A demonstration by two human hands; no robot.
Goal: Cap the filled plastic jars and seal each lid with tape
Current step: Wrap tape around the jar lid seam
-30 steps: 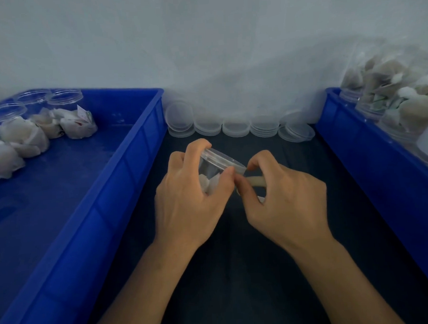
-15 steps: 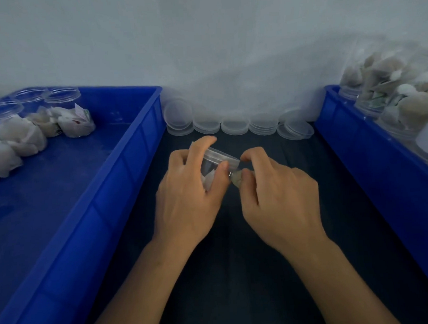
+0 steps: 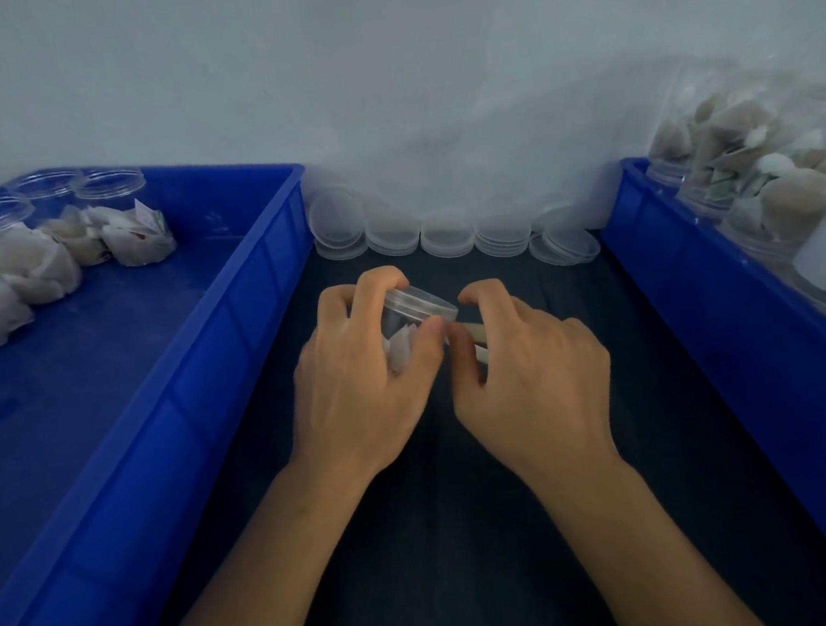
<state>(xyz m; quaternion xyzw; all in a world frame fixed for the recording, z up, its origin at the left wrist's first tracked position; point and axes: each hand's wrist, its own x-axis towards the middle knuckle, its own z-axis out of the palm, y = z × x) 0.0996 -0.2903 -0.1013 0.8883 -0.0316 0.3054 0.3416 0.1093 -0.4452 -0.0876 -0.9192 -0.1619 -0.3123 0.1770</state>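
Observation:
A small clear plastic jar [image 3: 413, 312] with a clear lid on it and white wrapped pieces inside is held tilted above the dark table [image 3: 460, 525]. My left hand [image 3: 361, 368] grips the jar from the left, index finger over the lid and thumb on its side. My right hand [image 3: 529, 369] is close on the jar's right, with thumb and index finger pinching a pale strip of tape [image 3: 472, 331] at the lid's edge. Most of the jar is hidden behind my fingers.
Stacks of clear lids [image 3: 445, 237] line the wall at the back. A blue crate [image 3: 239, 322] on the left holds several filled open jars [image 3: 30, 251]. Another blue crate [image 3: 716, 297] on the right holds filled jars [image 3: 778, 188].
The jar has stayed in my left hand with small turns. My right hand moved in toward the lid, then drew slightly right, and the pale tape strip shows again beside the lid.

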